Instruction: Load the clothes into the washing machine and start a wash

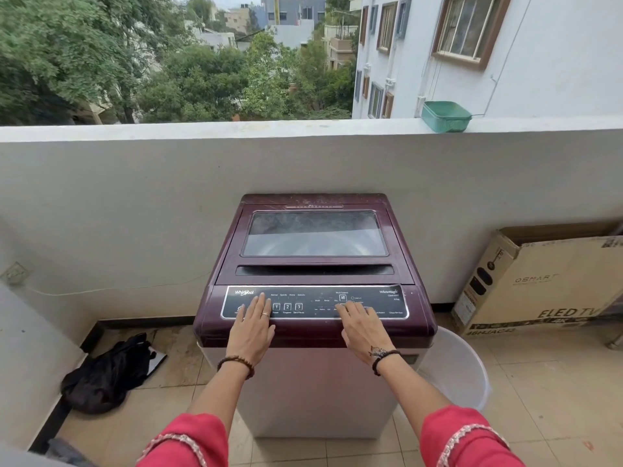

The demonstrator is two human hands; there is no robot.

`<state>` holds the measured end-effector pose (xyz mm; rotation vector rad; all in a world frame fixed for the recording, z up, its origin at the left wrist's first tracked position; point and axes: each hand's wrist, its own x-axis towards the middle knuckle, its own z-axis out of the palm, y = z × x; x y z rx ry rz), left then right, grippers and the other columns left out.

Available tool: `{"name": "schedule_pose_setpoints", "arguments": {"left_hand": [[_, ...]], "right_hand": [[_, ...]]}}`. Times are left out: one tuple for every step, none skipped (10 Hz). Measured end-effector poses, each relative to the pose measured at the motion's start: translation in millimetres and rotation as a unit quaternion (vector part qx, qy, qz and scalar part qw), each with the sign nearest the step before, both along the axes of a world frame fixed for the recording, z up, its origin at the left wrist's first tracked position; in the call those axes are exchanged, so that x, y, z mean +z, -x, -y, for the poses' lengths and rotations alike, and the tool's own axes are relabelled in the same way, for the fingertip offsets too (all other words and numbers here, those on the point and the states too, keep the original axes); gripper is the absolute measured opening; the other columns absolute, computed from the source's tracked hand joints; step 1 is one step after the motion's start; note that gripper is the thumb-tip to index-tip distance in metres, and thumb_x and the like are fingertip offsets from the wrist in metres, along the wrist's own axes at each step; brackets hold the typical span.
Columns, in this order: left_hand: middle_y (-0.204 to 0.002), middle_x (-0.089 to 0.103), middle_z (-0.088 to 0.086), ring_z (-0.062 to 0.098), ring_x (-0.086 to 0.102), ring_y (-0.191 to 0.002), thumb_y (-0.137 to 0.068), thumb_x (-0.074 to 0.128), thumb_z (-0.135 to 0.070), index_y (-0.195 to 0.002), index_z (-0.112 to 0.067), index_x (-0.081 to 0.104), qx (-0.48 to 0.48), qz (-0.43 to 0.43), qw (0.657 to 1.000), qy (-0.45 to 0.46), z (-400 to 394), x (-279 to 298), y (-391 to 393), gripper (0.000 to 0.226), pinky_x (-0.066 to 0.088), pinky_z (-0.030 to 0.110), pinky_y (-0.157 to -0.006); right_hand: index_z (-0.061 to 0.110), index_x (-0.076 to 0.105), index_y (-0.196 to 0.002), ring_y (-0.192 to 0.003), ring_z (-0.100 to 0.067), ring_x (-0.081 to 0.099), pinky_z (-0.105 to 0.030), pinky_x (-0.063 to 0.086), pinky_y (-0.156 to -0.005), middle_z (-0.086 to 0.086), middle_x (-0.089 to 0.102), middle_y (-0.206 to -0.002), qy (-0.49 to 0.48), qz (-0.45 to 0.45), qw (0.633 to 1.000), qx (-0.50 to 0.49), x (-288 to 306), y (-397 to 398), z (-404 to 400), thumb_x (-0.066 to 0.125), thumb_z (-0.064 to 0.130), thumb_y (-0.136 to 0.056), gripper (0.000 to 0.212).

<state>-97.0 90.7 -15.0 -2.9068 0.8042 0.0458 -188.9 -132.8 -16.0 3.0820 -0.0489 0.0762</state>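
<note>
Both hands, left (253, 326) and right (362, 328), grips spread flat, rest on the Whirlpool WhiteMagic panel (387, 303).

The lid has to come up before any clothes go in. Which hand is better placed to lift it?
Probably the right hand: its fingertips lie nearer the lid handle recess. The left hand rests flat at the panel's left end, further off.

A green tub (445, 116) sits on the parapet (202, 129) — a TV carton (546, 284) leans below.
</note>
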Motion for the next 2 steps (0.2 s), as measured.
{"name": "schedule_pose_setpoints", "arguments": {"left_hand": [[-0.159,-0.007,0.006,0.021,-0.007,-0.147,-0.102,0.023,-0.037,-0.150,-0.010,-0.007,-0.018,0.019,0.999,0.033,13,8,0,0.063,-0.002,0.036,-0.119],[-0.158,-0.015,0.005,0.022,-0.012,-0.146,-0.102,0.022,-0.038,-0.148,-0.011,-0.012,-0.047,0.048,0.997,0.047,32,19,-6,0.063,-0.007,0.036,-0.118]], "right_hand": [[0.009,0.013,-0.150,-0.139,-0.023,0.027,-0.040,0.020,-0.117,-0.010,0.028,-0.151,-0.011,0.007,1.000,-0.015,6,-1,6,0.031,0.019,-0.096,0.058],[0.007,-0.004,-0.150,-0.148,-0.022,0.001,-0.039,0.000,-0.120,-0.009,0.001,-0.160,-0.003,0.008,1.000,-0.029,13,-12,12,0.025,0.024,-0.100,0.060]]}}
